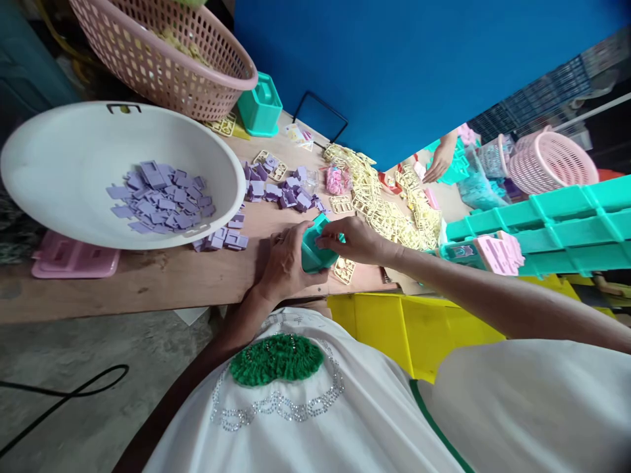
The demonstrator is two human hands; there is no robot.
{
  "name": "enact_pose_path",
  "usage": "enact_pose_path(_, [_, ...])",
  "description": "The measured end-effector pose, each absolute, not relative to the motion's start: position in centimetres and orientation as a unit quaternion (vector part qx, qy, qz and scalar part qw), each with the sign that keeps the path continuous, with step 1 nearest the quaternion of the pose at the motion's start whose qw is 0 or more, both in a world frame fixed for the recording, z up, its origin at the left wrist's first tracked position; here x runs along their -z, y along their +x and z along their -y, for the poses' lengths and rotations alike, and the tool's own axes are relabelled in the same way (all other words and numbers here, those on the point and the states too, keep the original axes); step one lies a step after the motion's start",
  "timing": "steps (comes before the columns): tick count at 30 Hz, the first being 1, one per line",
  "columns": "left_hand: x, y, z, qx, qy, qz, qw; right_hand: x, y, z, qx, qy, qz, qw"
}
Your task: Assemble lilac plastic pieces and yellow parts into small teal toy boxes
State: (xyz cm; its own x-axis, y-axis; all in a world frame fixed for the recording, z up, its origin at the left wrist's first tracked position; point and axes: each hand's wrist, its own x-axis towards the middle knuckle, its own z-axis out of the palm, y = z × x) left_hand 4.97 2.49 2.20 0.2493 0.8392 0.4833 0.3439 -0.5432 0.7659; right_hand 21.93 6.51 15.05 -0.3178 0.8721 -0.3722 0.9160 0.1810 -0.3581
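Observation:
My left hand (287,261) is wrapped round a small teal plastic box (310,255) at the table's front edge. The fingers of my right hand (355,239) are pinched together over the box's open side; what they hold, if anything, is too small to make out. Purple plastic pieces (296,192) lie just behind the box. To the right of them is a small clear bag of pink pieces (338,180). A cream plastic frame with small parts (344,270) lies beside the box, partly behind my right hand.
A white basin (59,164) with purple pieces stands left, a pink basket (217,72) behind it. Cream frames (389,213) are heaped on the right. Teal trays (557,223) jut in at the right. Another person's hand (441,157) is beyond the blue panel (394,72).

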Motion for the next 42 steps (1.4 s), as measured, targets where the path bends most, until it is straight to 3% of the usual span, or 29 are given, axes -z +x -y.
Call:
enact_pose_path(5, [-2.0,5.0,-2.6,-0.469,0.744,-0.398,0.262,-15.2,21.1,-6.4,0.230,0.583,-0.776,0.065])
enact_pose_path(19, [-2.1,4.8,-2.9,-0.454,0.742,-0.410,0.276,-16.8,15.9,-5.8,0.060,0.552,-0.783,0.282])
enact_pose_path(42, [-1.9,4.8,-3.1,-0.467,0.737,-0.405,0.274,-16.3,14.9,-4.9,0.042,0.565,-0.780,0.267])
